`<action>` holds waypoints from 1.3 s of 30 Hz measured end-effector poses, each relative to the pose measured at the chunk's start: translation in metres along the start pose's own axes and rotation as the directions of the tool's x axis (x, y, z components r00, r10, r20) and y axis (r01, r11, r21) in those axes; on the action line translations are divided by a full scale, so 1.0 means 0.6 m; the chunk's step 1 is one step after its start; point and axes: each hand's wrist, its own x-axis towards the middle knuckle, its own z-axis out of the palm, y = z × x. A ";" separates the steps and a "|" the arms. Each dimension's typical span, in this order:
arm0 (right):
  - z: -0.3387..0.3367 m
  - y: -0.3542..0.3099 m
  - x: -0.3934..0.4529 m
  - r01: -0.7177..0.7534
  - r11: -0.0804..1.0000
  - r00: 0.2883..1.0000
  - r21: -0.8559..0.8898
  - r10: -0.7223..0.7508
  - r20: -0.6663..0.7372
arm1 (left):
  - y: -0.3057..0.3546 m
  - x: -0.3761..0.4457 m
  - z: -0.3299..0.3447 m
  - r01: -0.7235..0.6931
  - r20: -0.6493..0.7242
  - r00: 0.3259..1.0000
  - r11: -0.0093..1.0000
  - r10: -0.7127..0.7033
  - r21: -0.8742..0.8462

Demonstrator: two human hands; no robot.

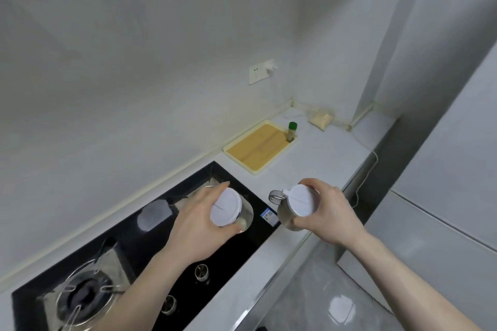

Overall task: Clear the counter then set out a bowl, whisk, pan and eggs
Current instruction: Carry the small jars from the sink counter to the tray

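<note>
**Both hands hold white-lidded jars over the stove end of the surface**

The white surface (317,158) runs along the wall to a far corner, and its front edge falls away to a grey floor at lower right. A black glass hob (150,244) fills its near left part, with a burner (83,298) at the near end and two knobs (201,272) along the hob's front edge. Beyond the hob a yellow tray (258,149) lies against the wall, and a small green-capped bottle (291,131) stands upright in its far corner. A pale bag (320,119) lies in the corner, well apart from the tray. Bare white surface stretches between the tray, the bag and the front edge.

The left hand (196,226) has its grip closed round the lid of a clear jar (230,209), fingers and thumb curled about the white rim, over the hob's far right part. The right hand (330,212) grips a second jar (297,205) the same way at its white lid, just past the hob's right edge; this jar shows a small grey spout at the left. Whether either jar touches the surface cannot be told.
</note>
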 end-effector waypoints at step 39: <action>-0.031 0.312 0.543 0.141 0.989 0.862 -0.041 -0.102 0.497 | 0.049 0.406 0.302 0.529 0.059 0.844 0.846 -0.533 0.068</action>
